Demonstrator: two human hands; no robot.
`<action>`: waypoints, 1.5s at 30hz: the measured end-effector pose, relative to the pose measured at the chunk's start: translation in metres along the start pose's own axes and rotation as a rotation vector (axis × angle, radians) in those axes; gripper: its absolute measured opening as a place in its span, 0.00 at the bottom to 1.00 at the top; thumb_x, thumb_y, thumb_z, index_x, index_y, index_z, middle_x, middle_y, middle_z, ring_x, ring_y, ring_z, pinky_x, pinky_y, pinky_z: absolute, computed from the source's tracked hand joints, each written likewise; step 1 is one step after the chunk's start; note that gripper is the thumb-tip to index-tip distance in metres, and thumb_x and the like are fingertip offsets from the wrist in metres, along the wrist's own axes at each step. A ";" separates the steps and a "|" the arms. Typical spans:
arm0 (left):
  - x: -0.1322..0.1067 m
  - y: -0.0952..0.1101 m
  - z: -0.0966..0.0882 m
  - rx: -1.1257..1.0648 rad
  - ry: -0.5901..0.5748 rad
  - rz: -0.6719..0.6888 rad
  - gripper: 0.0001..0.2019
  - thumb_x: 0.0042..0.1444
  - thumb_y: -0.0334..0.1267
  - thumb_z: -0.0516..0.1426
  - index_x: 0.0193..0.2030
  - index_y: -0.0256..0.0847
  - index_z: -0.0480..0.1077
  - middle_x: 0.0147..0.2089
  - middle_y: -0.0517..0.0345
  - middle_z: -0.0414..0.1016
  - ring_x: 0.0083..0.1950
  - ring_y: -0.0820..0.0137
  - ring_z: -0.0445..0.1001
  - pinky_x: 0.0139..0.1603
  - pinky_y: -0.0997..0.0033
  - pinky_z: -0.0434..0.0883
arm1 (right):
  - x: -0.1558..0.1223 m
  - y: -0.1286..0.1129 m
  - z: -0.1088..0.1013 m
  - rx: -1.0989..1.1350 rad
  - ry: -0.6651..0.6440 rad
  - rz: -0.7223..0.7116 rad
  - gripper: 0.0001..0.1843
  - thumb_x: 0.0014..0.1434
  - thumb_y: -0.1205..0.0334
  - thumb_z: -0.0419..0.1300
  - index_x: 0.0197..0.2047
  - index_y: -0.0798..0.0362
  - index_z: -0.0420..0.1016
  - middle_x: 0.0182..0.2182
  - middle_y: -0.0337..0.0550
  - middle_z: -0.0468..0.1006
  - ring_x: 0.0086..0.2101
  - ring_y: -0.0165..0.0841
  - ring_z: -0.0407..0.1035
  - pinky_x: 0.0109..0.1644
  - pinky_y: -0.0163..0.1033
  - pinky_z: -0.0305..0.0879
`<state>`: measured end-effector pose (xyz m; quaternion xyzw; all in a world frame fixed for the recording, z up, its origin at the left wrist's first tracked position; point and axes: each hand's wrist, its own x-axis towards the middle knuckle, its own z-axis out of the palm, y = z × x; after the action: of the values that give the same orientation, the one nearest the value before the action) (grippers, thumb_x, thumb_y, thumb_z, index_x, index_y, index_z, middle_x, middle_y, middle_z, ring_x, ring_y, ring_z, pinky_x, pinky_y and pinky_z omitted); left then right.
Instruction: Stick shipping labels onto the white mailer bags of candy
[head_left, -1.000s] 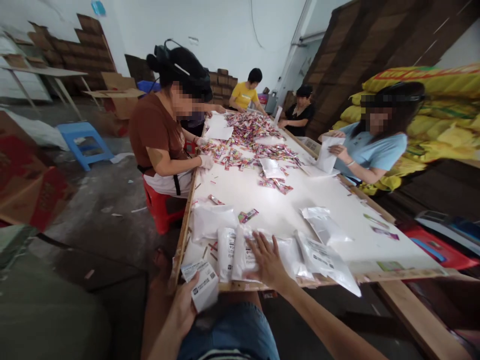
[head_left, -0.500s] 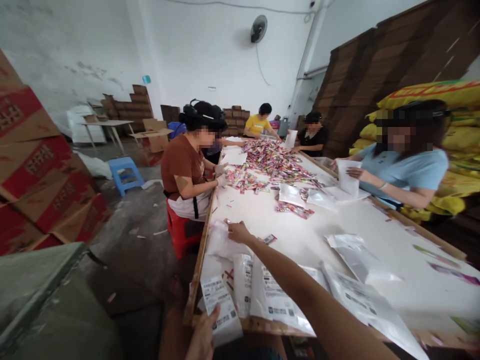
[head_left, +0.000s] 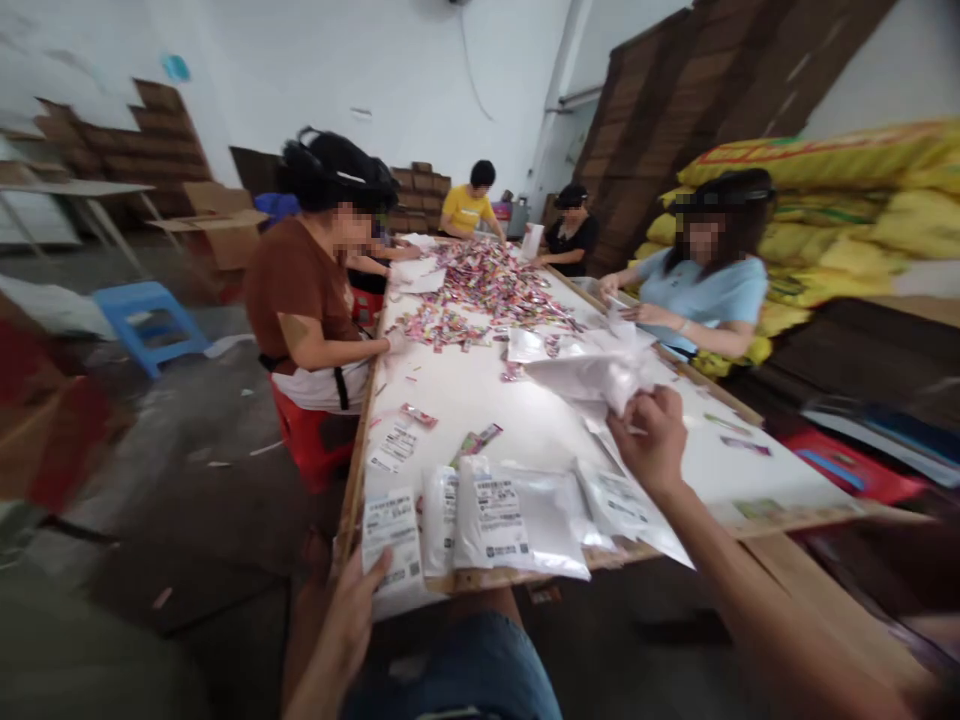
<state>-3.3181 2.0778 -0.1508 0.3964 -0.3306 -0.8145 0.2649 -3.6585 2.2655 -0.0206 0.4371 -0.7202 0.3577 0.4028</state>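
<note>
My left hand [head_left: 354,603] grips the lower edge of a white mailing bag [head_left: 393,543] with a printed label, at the table's near left corner. Its thumb lies over the bag's front. Farther right, my right hand [head_left: 651,432] is closed on the end of a white plastic bag [head_left: 577,378], which is held over the table and slightly blurred. Between my hands, a narrow labelled bag [head_left: 442,510] and a wider labelled bag [head_left: 499,515] lie along the near edge. Another labelled bag [head_left: 619,500] rests below my right hand.
A pile of small colourful packets [head_left: 502,280] covers the far part of the white table [head_left: 442,400]. Co-workers sit or stand along its sides, one in a brown shirt [head_left: 300,290], another in light blue [head_left: 705,300]. A blue stool [head_left: 150,320] stands at left.
My right hand has moved from the table's left side to the right, carrying a white bag. My left hand keeps its hold on the labelled bag. The view has turned right.
</note>
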 end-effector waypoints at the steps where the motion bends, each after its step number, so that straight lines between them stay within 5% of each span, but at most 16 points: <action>1: 0.000 0.008 0.006 0.028 -0.026 0.038 0.25 0.48 0.31 0.64 0.55 0.37 0.69 0.49 0.47 0.78 0.50 0.55 0.76 0.49 0.59 0.76 | -0.024 0.006 -0.009 -0.076 -0.022 -0.019 0.10 0.56 0.62 0.56 0.25 0.52 0.61 0.36 0.46 0.67 0.40 0.38 0.62 0.41 0.43 0.59; 6: -0.010 0.047 0.031 0.047 -0.160 0.207 0.34 0.43 0.40 0.67 0.59 0.43 0.65 0.51 0.52 0.77 0.51 0.57 0.75 0.49 0.64 0.75 | -0.140 0.012 -0.025 -0.100 -0.555 -0.080 0.10 0.56 0.73 0.49 0.29 0.52 0.68 0.36 0.46 0.71 0.40 0.38 0.64 0.44 0.46 0.59; 8: -0.017 0.051 0.035 0.071 -0.171 0.250 0.33 0.41 0.41 0.68 0.57 0.41 0.68 0.50 0.52 0.78 0.53 0.56 0.74 0.52 0.63 0.73 | -0.159 0.001 -0.030 -0.056 -0.610 0.009 0.06 0.56 0.70 0.52 0.31 0.52 0.67 0.39 0.47 0.71 0.43 0.40 0.64 0.47 0.49 0.58; 10: -0.023 0.046 0.037 0.136 -0.166 0.272 0.27 0.40 0.39 0.69 0.50 0.37 0.74 0.48 0.51 0.79 0.54 0.56 0.73 0.55 0.63 0.71 | -0.156 -0.021 -0.032 -0.014 -0.517 0.143 0.02 0.57 0.65 0.54 0.35 0.51 0.66 0.41 0.47 0.71 0.45 0.42 0.63 0.49 0.52 0.57; 13: -0.027 0.027 0.041 0.256 -0.191 0.258 0.16 0.41 0.35 0.68 0.40 0.33 0.78 0.44 0.48 0.80 0.52 0.56 0.74 0.57 0.65 0.69 | -0.124 -0.077 -0.022 0.288 -0.403 0.328 0.09 0.60 0.58 0.54 0.44 0.50 0.65 0.43 0.47 0.71 0.45 0.40 0.66 0.51 0.51 0.60; 17: -0.027 0.001 0.042 0.313 -0.245 0.251 0.15 0.44 0.32 0.66 0.42 0.34 0.78 0.46 0.48 0.79 0.53 0.57 0.73 0.56 0.67 0.69 | -0.076 -0.156 0.008 0.835 -0.611 0.341 0.18 0.60 0.59 0.58 0.52 0.49 0.63 0.45 0.44 0.73 0.40 0.32 0.70 0.47 0.40 0.66; 21: -0.032 0.009 0.037 0.193 -0.230 0.101 0.17 0.46 0.35 0.65 0.44 0.32 0.76 0.45 0.45 0.79 0.51 0.55 0.74 0.52 0.63 0.71 | -0.066 -0.189 0.029 0.867 -0.668 0.302 0.07 0.58 0.65 0.57 0.42 0.50 0.71 0.36 0.39 0.76 0.38 0.31 0.70 0.45 0.37 0.65; 24: -0.034 0.034 0.042 -0.026 -0.215 -0.118 0.23 0.58 0.49 0.53 0.51 0.33 0.72 0.42 0.43 0.80 0.47 0.53 0.76 0.46 0.54 0.73 | -0.081 -0.191 0.032 0.828 -0.748 0.271 0.14 0.56 0.69 0.57 0.46 0.49 0.69 0.40 0.39 0.75 0.41 0.32 0.69 0.47 0.38 0.63; 27: -0.030 0.045 0.053 -0.013 -0.103 -0.262 0.23 0.60 0.46 0.50 0.54 0.32 0.69 0.39 0.42 0.80 0.42 0.53 0.78 0.40 0.53 0.75 | -0.099 -0.192 0.032 0.764 -0.843 0.266 0.24 0.53 0.73 0.56 0.53 0.47 0.66 0.38 0.38 0.75 0.41 0.33 0.68 0.47 0.39 0.62; 33: -0.019 0.020 0.062 0.051 -0.129 -0.226 0.19 0.58 0.34 0.55 0.56 0.29 0.66 0.37 0.44 0.80 0.36 0.58 0.79 0.38 0.59 0.77 | -0.112 -0.187 0.038 0.671 -0.839 0.405 0.12 0.54 0.69 0.60 0.42 0.48 0.72 0.34 0.37 0.73 0.37 0.32 0.67 0.43 0.37 0.61; 36: -0.019 0.014 0.063 0.006 -0.088 -0.292 0.21 0.60 0.33 0.52 0.59 0.29 0.63 0.36 0.46 0.80 0.35 0.59 0.80 0.38 0.59 0.77 | -0.111 -0.188 0.037 0.695 -0.787 0.338 0.08 0.52 0.72 0.63 0.35 0.51 0.72 0.36 0.39 0.71 0.41 0.32 0.65 0.46 0.37 0.60; 41: -0.008 0.018 0.063 -0.003 0.076 -0.149 0.22 0.59 0.28 0.52 0.61 0.31 0.61 0.33 0.51 0.80 0.32 0.65 0.79 0.35 0.66 0.77 | -0.077 -0.179 0.006 0.937 -0.786 0.187 0.06 0.57 0.73 0.57 0.32 0.52 0.68 0.34 0.39 0.70 0.40 0.31 0.65 0.47 0.37 0.60; 43: 0.003 0.021 0.056 -0.033 0.138 -0.073 0.23 0.59 0.26 0.51 0.62 0.37 0.60 0.35 0.53 0.80 0.31 0.69 0.78 0.34 0.70 0.77 | -0.048 -0.149 -0.008 1.059 -0.616 0.276 0.05 0.61 0.67 0.53 0.32 0.52 0.65 0.31 0.39 0.68 0.35 0.30 0.65 0.42 0.35 0.62; 45: 0.015 0.022 0.044 -0.076 0.194 0.022 0.25 0.59 0.24 0.49 0.62 0.43 0.60 0.39 0.54 0.80 0.31 0.71 0.77 0.33 0.71 0.76 | -0.020 -0.101 -0.013 0.973 -0.277 0.425 0.08 0.64 0.59 0.50 0.33 0.51 0.61 0.31 0.39 0.66 0.33 0.30 0.63 0.38 0.35 0.62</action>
<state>-3.3584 2.0676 -0.1209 0.4595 -0.2765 -0.7812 0.3196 -3.5565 2.2466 -0.0167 0.4607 -0.5906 0.6621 -0.0255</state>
